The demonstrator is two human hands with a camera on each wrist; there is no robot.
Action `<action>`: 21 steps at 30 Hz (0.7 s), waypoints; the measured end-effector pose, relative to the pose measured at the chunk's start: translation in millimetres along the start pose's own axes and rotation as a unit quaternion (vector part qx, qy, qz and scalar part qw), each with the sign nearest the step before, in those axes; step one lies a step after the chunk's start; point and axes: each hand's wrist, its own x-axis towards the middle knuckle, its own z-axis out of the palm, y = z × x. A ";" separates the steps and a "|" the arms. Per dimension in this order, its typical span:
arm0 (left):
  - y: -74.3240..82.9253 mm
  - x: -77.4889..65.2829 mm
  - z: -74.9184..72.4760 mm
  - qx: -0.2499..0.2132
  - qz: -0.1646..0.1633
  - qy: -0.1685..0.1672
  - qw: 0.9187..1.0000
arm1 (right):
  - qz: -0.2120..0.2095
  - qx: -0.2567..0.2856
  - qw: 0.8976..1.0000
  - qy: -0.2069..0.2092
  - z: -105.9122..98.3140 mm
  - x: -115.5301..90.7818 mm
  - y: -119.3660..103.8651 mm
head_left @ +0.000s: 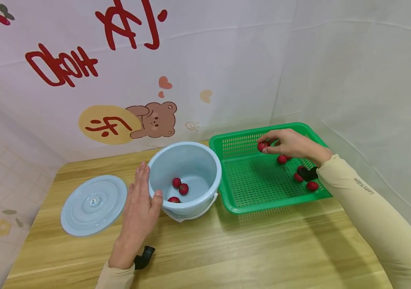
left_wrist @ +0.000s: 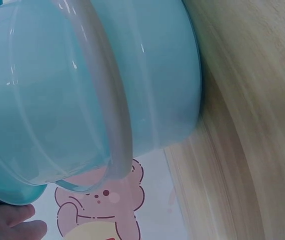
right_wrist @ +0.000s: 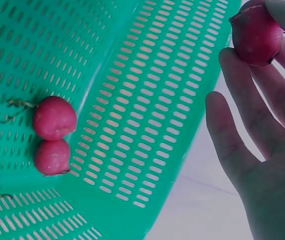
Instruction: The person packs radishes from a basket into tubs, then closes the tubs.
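My right hand [head_left: 287, 143] pinches a round red radish [head_left: 263, 146] between thumb and fingertips, above the green basket [head_left: 232, 206]. Seen from the right wrist, this radish [right_wrist: 256, 36] sits at the fingertips, level with the basket's rim. Several more radishes [head_left: 312, 186] lie along the right side of the basket, some with short stems. My left hand [head_left: 141, 208], its fingers straight, is against the left side of the light blue bucket [head_left: 185, 149]. Inside the bucket are three visible radishes [head_left: 183, 189]. In the left wrist view, fingers [left_wrist: 20, 222] touch the bucket's rim.
A light blue round lid [head_left: 95, 216] lies on the wooden table [head_left: 205, 257], left of the bucket. The bucket's white handle [left_wrist: 105, 85] hangs down its near side. A printed white wall covering [head_left: 227, 72] rises behind the table and along both sides.
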 end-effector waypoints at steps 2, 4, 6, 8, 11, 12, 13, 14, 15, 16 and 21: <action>-0.6 -0.4 0.4 0.001 -0.001 0.000 1.000 | -0.009 0.004 1.000 0.010 -0.4 -2.9 -3.3; -1.1 -0.7 0.6 0.002 -0.001 0.000 1.000 | -0.017 0.007 1.000 0.022 -0.6 -5.8 -5.9; -1.6 -0.7 0.8 0.003 -0.001 -0.001 1.000 | -0.022 0.013 0.999 0.034 -0.6 -8.5 -8.2; -1.4 -0.5 0.2 0.005 -0.003 -0.005 1.000 | -0.023 0.021 0.999 0.043 -0.5 -11.6 -11.1; -0.6 0.4 -2.0 0.008 -0.005 -0.014 1.000 | -0.021 0.030 0.998 0.056 0.3 -16.8 -16.9; -0.3 0.8 -3.0 0.010 -0.006 -0.018 1.000 | -0.019 0.031 0.998 0.059 0.7 -18.7 -19.4; -0.1 1.3 -4.1 0.012 -0.006 -0.022 1.000 | -0.019 0.032 0.997 0.063 1.2 -20.5 -21.5; 0.1 1.8 -5.2 0.014 -0.007 -0.025 1.000 | -0.019 0.031 0.997 0.067 1.7 -22.2 -24.0; 0.0 2.3 -6.2 0.016 -0.006 -0.027 0.999 | -0.019 0.030 0.997 0.072 2.3 -23.7 -26.4; 0.2 2.8 -7.5 0.017 -0.007 -0.030 0.999 | -0.020 0.028 0.997 0.075 3.0 -25.4 -28.8; 2.4 4.9 -13.3 0.015 -0.028 -0.055 0.998 | -0.038 0.028 0.994 0.099 6.7 -31.8 -38.2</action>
